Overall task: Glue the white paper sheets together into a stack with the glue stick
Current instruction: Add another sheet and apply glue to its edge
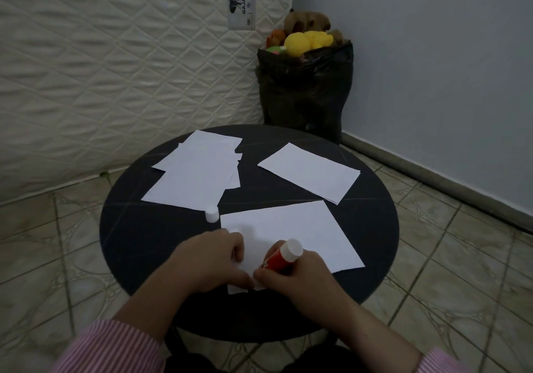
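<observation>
A white paper sheet (291, 228) lies at the near side of the round black table (129, 237). My left hand (210, 260) presses flat on its near left corner. My right hand (297, 277) grips a red glue stick (284, 256) with its white end pointing up and away, its lower end down at the sheet's near edge. The glue stick's white cap (211, 213) stands on the table just left of the sheet. A loose pile of white sheets (199, 173) lies at the far left, and a neater stack of sheets (310, 172) at the far right.
A quilted mattress (115, 70) leans against the wall behind the table. A black bag (302, 90) full of soft toys stands in the corner. Tiled floor (447, 257) surrounds the table.
</observation>
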